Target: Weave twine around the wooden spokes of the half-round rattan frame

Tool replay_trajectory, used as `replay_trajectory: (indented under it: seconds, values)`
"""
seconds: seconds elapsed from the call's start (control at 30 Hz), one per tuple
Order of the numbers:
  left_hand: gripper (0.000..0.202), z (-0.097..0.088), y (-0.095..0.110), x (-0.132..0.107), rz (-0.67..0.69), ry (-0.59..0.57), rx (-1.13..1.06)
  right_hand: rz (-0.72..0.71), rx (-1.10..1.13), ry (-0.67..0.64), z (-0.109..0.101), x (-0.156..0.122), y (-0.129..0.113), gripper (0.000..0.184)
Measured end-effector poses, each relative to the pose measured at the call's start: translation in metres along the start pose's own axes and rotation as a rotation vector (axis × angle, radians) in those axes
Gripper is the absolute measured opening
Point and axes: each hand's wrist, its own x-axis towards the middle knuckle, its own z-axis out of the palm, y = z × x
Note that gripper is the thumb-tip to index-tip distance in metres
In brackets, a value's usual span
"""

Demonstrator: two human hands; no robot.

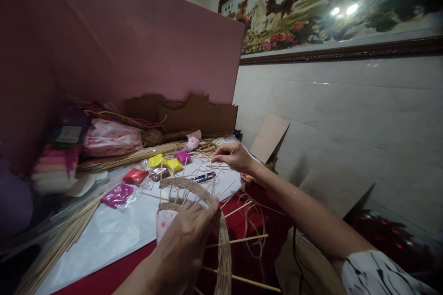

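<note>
My left hand (188, 239) is closed round a curved band of woven brown twine (224, 249), part of a round frame with thin wooden sticks (249, 239) radiating through it. A second twine band (169, 206) and a piece of white cloth with red dots (164, 221) show beside that hand, partly hidden by it. Beyond the frame, my right hand (232, 156) is raised with thumb and fingers pinched together near the stick tips, seemingly on a thin strand of twine. Loose twine (256, 228) hangs in loops at the frame's right side.
Packets of yellow (157, 160), red (135, 175) and purple (117, 195) material lie on white paper (114, 239). A blue pen (204, 177) lies behind the frame. Bundled sticks (69, 230) are at left; a twine ball (152, 137) and cardboard (197, 115) stand at the back.
</note>
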Motion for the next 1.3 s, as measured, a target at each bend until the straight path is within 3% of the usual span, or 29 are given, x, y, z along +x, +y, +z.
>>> replay_trajectory:
  seconds: [0.13, 0.3, 0.57, 1.07, 1.3]
  values:
    - [0.062, -0.002, 0.004, 0.001, 0.010, 0.013, -0.021, -0.122, -0.179, -0.044, -0.004, 0.007, -0.015, 0.020]
    - [0.065, -0.004, 0.008, 0.003, 0.018, -0.001, -0.023, -0.325, -0.484, -0.106, 0.008, 0.013, -0.033, 0.020]
    - [0.069, -0.004, 0.006, 0.003, 0.026, -0.033, -0.007, -0.398, -0.733, -0.160, 0.020, 0.021, -0.036, 0.020]
    - [0.063, -0.003, 0.007, 0.002, 0.008, -0.043, -0.041, -0.475, -0.801, -0.227, 0.031, 0.020, -0.045, 0.020]
    - [0.063, -0.004, 0.008, 0.002, -0.017, -0.066, -0.045, -0.404, -0.736, -0.198, 0.019, 0.023, -0.048, 0.023]
